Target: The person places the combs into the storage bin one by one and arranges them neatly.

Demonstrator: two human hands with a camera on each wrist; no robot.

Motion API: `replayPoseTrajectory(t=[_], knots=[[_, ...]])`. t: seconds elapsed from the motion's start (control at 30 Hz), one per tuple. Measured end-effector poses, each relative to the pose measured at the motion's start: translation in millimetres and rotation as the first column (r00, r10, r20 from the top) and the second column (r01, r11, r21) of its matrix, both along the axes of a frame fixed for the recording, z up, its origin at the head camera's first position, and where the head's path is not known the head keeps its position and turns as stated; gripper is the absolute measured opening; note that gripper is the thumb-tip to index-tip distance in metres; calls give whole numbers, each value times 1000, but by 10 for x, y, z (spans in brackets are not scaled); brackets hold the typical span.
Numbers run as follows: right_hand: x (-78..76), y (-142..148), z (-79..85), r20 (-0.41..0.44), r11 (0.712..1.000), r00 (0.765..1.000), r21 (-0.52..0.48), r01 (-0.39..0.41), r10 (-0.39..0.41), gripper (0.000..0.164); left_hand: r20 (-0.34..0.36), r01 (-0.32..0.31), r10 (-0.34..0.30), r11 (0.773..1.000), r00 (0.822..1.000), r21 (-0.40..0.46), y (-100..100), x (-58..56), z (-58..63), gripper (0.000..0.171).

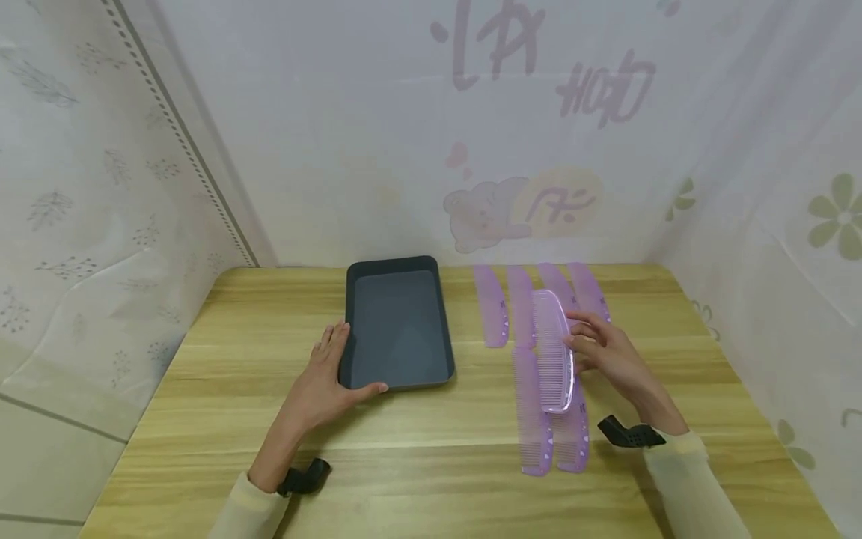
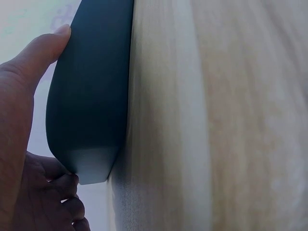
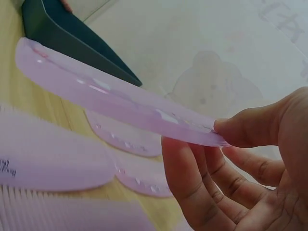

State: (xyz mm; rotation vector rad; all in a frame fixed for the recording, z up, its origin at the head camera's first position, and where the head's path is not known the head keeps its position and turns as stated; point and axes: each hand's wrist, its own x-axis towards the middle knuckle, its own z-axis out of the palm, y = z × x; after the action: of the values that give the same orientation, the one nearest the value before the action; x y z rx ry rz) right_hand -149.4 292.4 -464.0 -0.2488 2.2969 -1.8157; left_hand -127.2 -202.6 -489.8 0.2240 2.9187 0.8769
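- On the wood-grain tabletop (image 1: 417,471), a dark grey tray (image 1: 397,329) stands left of centre near the back edge, its long sides running away from me.
- At the tray's near left corner is my left hand (image 1: 321,383), spread wide: fingers lie along the left side, thumb stretched over the near rim. It touches the tray without closing round it.
- Right of the tray, my right hand (image 1: 609,361) pinches one purple comb (image 1: 555,359) by its smooth edge, thumb on one face and fingers on the other. The comb is raised above the tabletop, teeth facing left.
- Beneath and around it lie more purple combs, flat on the tabletop: four in a back row (image 1: 491,307) and two in a front row (image 1: 532,415). The raised comb hides parts of some.
- Around each wrist is a black camera (image 1: 306,477), just beyond a cream sleeve (image 1: 252,509).
- Behind the tabletop hangs a pale cloth (image 1: 323,165), printed with a bear (image 1: 481,215) and lettering (image 1: 501,41).
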Motion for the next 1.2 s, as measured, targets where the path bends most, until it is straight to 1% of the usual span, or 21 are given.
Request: replayPoseTrajectory(t=[0.2,0.33,0.67,0.93,1.2], knots=[[-97,-122,25,-11,998,999,-44,-49,49,56,1,-4,4,1000,1000,-3,1,-6,4,131],[-136,-212,43,-7,996,998,-59,-64,63,55,8,-9,9,1000,1000,-4,2,-3,5,131],[-192,-440,76,28,997,999,-61,-39,41,57,15,-12,12,1000,1000,0,12,10,25,130],[-233,-576,83,30,993,997,-93,-73,76,60,19,-11,11,1000,1000,5,13,11,10,131],[-310,-741,56,33,992,996,-97,-81,84,59,10,-13,13,1000,1000,5,5,7,7,131]])
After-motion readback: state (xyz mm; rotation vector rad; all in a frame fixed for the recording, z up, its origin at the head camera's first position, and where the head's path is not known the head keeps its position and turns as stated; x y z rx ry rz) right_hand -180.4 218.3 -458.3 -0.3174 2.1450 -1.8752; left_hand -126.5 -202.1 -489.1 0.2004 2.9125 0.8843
